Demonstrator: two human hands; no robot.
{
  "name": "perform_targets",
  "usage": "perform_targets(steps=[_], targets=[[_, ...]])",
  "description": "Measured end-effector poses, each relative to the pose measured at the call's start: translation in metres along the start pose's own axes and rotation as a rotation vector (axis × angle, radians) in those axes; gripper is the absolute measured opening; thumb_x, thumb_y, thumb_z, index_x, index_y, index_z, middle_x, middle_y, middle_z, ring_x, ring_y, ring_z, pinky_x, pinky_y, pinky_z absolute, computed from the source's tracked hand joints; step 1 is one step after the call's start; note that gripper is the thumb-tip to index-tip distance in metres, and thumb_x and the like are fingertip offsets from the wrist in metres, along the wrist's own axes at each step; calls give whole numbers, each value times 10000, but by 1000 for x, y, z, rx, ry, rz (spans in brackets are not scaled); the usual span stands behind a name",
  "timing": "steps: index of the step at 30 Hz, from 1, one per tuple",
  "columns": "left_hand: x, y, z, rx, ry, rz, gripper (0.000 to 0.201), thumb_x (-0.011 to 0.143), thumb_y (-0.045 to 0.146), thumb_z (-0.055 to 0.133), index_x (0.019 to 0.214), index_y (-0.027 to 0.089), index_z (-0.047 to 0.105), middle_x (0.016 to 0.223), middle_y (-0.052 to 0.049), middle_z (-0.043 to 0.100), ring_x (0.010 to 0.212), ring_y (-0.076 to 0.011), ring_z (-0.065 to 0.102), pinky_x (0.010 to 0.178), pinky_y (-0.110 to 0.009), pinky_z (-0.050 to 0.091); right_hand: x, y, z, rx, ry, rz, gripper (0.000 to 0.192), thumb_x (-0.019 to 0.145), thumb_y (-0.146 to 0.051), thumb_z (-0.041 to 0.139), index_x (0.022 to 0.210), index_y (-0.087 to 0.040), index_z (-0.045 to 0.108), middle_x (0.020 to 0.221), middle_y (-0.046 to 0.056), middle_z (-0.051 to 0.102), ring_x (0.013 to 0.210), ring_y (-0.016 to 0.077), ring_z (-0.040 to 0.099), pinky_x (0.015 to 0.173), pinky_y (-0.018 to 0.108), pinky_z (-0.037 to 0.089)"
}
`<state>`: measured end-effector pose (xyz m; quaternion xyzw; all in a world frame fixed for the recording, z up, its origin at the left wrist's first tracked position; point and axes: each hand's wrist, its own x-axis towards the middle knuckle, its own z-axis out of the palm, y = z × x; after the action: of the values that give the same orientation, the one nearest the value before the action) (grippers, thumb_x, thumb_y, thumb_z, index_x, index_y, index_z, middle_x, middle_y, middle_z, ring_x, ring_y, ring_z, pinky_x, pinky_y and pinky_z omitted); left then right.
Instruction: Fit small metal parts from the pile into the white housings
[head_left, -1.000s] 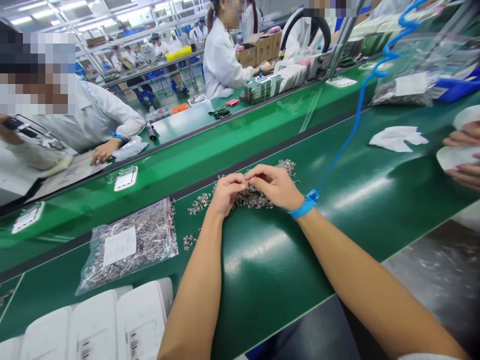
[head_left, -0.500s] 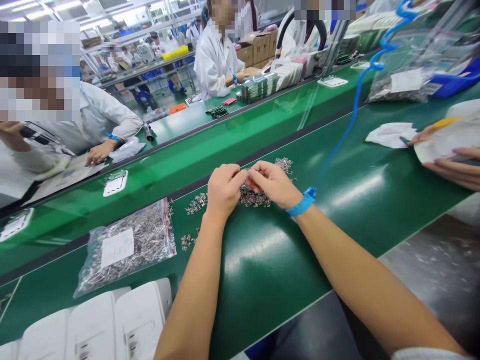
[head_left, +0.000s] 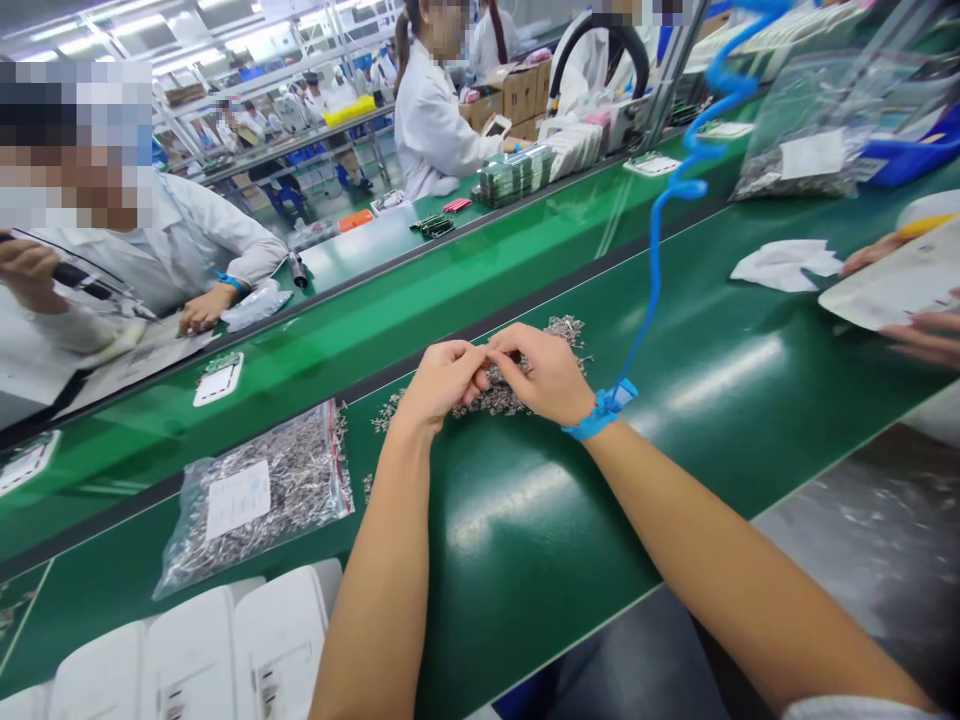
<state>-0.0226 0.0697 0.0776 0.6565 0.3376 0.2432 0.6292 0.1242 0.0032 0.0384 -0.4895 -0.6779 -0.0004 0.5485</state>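
Above a heap of small silvery metal parts (head_left: 501, 400), my left hand (head_left: 444, 382) and my right hand (head_left: 546, 372) meet fingertip to fingertip. Both are pinched closed, and whatever they hold is too small to make out. A blue wrist strap (head_left: 600, 414) with a coiled blue cord (head_left: 654, 260) is around my right wrist. More of the metal parts (head_left: 565, 330) lie just beyond my right hand, and others (head_left: 388, 408) are beside my left. Left of my left forearm lies a clear zip bag (head_left: 300, 480) packed with similar parts, a white label on it.
White plastic housings (head_left: 187, 640) stand at the lower left. A green conveyor (head_left: 420, 290) carrying boards runs behind the bench. A co-worker's hands (head_left: 930, 335) hold a white panel at the right, near a white cloth (head_left: 784, 264). Another bag (head_left: 802, 165) stands at the back right.
My left hand has turned and lowered slightly to the left, its fingers now meeting my right fingertips. The boards on the conveyor have shifted left. The co-worker's panel at the right has moved.
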Motion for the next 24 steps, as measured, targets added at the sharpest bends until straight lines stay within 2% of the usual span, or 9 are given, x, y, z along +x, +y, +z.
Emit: perform_targets(steps=[6, 9, 11, 13, 16, 18, 20, 22, 24], targets=[[-2, 3, -1, 112, -17, 153, 184, 868, 308, 642, 777, 150, 615, 688, -37, 667, 487, -90, 571, 459, -200, 417, -2, 2, 4, -95, 56, -5, 175, 978, -261, 454, 812, -232, 499, 878, 70, 645, 822, 196, 596, 742, 358, 475], [3, -5, 5, 415, 96, 420, 117, 907, 257, 565, 849, 175, 623, 700, -33, 671, 604, -149, 649, 596, -259, 493, -2, 3, 5, -112, 139, 91, 187, 959, -277, 480, 779, -227, 490, 815, 62, 630, 756, 186, 583, 697, 346, 457], [7, -17, 8, 678, 204, 654, 154, 939, 238, 504, 871, 182, 630, 750, -56, 679, 727, -185, 668, 725, -307, 507, -1, 3, 5, 27, 170, 256, 166, 930, -300, 529, 789, -227, 477, 738, 34, 610, 661, 167, 572, 632, 327, 449], [10, -31, 9, 863, 264, 830, 208, 969, 231, 449, 895, 180, 636, 839, -95, 693, 828, -211, 667, 800, -340, 497, 1, 4, 5, 311, 156, 459, 156, 885, -313, 588, 882, -234, 454, 676, -12, 599, 548, 139, 546, 552, 294, 438], [14, -49, 6, 953, 284, 958, 236, 988, 212, 418, 946, 175, 648, 903, -120, 701, 872, -220, 664, 831, -363, 495, 3, 5, 3, 661, 83, 642, 301, 823, -321, 650, 990, -235, 414, 638, -59, 603, 448, 97, 491, 473, 241, 400], [15, -54, 4, 895, 302, 977, 221, 983, 211, 432, 982, 182, 651, 941, -124, 707, 909, -225, 661, 853, -380, 496, 4, 5, 2, 717, 46, 680, 308, 803, -324, 669, 970, -222, 431, 625, -62, 600, 435, 76, 469, 455, 220, 379], [16, -53, 5, 746, 325, 915, 180, 967, 236, 474, 999, 197, 647, 975, -111, 707, 916, -213, 654, 856, -375, 501, 4, 5, 3, 695, 48, 669, 285, 803, -324, 671, 940, -216, 446, 631, -56, 602, 442, 71, 476, 457, 216, 387], [16, -46, 8, 488, 363, 753, 128, 918, 282, 573, 1008, 210, 628, 935, -74, 698, 822, -177, 642, 776, -324, 513, 3, 6, 4, 610, 102, 608, 243, 827, -319, 649, 942, -218, 461, 656, -45, 606, 479, 87, 521, 476, 228, 416], [14, -35, 11, 156, 326, 493, 191, 862, 360, 646, 960, 200, 609, 809, -37, 669, 648, -133, 590, 612, -259, 483, 2, 5, 5, 459, 158, 512, 183, 864, -306, 612, 959, -222, 481, 688, -26, 610, 551, 117, 582, 511, 248, 445]])
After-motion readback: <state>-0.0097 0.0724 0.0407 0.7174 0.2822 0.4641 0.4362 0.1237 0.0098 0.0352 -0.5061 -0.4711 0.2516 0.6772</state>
